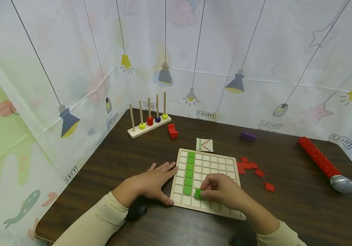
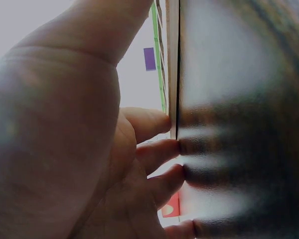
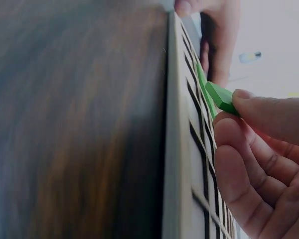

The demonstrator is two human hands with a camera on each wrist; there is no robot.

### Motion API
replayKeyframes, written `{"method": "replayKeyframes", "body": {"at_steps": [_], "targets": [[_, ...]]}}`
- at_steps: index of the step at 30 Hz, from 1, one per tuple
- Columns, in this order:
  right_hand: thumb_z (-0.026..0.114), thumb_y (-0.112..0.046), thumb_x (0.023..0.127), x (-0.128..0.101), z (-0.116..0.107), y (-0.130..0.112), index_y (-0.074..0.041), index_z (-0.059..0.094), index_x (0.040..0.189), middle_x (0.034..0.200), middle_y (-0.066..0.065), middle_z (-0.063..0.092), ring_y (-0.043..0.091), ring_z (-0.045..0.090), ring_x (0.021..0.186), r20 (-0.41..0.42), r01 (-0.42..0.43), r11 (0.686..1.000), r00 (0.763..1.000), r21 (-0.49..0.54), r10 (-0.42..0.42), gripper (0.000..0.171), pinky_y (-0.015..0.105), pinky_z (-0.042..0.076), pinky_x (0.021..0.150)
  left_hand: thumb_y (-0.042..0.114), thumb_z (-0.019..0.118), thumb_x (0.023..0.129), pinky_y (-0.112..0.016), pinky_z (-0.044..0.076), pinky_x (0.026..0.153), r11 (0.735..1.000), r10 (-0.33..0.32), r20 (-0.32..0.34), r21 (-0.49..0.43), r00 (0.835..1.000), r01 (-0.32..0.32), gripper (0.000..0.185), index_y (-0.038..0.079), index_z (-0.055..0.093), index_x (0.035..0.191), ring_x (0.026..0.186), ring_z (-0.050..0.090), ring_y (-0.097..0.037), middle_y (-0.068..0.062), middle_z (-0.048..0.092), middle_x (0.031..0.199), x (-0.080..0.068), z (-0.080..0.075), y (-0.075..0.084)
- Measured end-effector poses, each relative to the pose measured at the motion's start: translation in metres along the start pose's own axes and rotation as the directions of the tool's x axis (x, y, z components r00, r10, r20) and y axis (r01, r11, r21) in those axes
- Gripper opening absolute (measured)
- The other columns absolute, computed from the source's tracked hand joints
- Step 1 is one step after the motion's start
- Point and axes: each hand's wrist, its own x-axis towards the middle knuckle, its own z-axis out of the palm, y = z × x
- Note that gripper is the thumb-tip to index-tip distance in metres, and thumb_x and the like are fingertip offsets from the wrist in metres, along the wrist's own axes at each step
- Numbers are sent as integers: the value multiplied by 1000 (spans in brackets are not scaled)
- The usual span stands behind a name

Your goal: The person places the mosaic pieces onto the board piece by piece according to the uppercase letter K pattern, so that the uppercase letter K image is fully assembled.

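A wooden grid board (image 1: 212,168) lies on the table, with several green square tiles (image 1: 188,174) running down its second column from the top. My right hand (image 1: 225,191) pinches another green tile (image 3: 221,97) between thumb and finger, close over the board's lower left part; the right wrist view shows this tile tilted. Spread at the board's left side, my left hand (image 1: 155,181) has its thumb and fingertips along that edge. In the left wrist view, its fingers (image 2: 157,154) reach down to the table beside the board's side.
Loose red tiles (image 1: 253,165) lie right of the board. Behind it are a patterned card (image 1: 204,145), a red block (image 1: 172,131), a purple block (image 1: 248,136) and a peg stand (image 1: 149,127) with coloured beads. A red microphone (image 1: 320,159) lies far right on the dark table (image 1: 301,212).
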Motion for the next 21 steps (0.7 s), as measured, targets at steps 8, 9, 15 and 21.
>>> {"method": "replayKeyframes", "body": {"at_steps": [8,9,15,21], "targets": [[81,-17,89,14,19,-11,-13,70,89,78,-6,68,13,63,70,41,32,999,999,-8,-31,12,27,50,64,66,79,78,-57,5,120,1000,10,-9,6,1000,-10,118,17,17,165,155,6,-22,-3,8,170,1,0,-2],[81,-16,89,15,20,-12,-13,70,89,77,-6,68,12,63,69,42,40,999,998,-12,-39,12,26,51,63,66,79,78,-57,5,120,1000,11,-10,4,1000,-11,118,17,17,165,155,6,-22,-3,8,170,1,0,-2],[81,-14,89,17,27,-16,-12,71,88,76,-6,68,10,64,69,53,60,998,997,-19,-58,10,26,51,62,66,79,78,-58,6,120,1000,18,-12,2,1000,-18,117,16,18,165,155,7,-23,-4,9,170,0,0,-2],[80,-15,89,16,31,-20,-15,71,87,76,-8,68,10,63,69,53,34,998,998,-55,-31,10,26,51,62,66,79,79,-58,6,120,1000,19,-11,-1,1000,-19,117,16,18,165,155,7,-23,-4,9,170,0,-1,-1]]}}
